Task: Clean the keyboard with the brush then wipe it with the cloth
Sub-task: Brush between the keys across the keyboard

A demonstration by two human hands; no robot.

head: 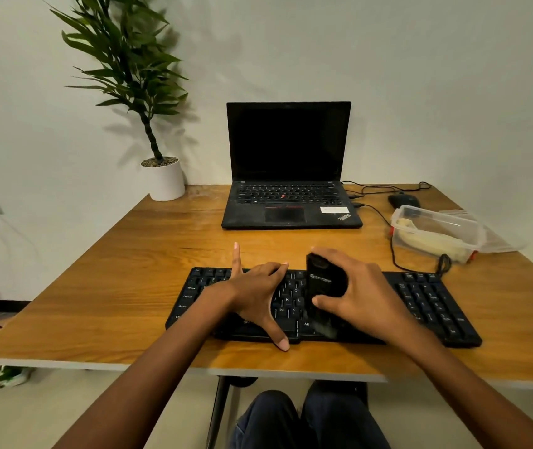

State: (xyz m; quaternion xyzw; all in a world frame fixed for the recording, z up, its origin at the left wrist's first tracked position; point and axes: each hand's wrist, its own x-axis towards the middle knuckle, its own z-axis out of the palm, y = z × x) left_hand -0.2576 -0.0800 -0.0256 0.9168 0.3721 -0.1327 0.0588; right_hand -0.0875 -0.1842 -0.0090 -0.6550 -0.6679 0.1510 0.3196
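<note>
Your right hand [355, 296] gripped black oblong plastic brush [325, 280] atop black flat keyboard [430, 299]; your left hand [255, 293] pressed keyboard, fingers spread straight.

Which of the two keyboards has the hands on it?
The separate front keyboard: the left hand rests on it, the right hand holds the brush on it. The laptop keyboard is untouched.

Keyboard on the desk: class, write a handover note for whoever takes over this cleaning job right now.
Left hand: flat on the keyboard, fingers spread, steadying it.
Right hand: grip round the black brush, which is on the middle keys.
Done: brushing begun; extent unclear.
Left: finish brushing, then wipe with the cloth, perhaps the pale thing in the clear tub.
</note>
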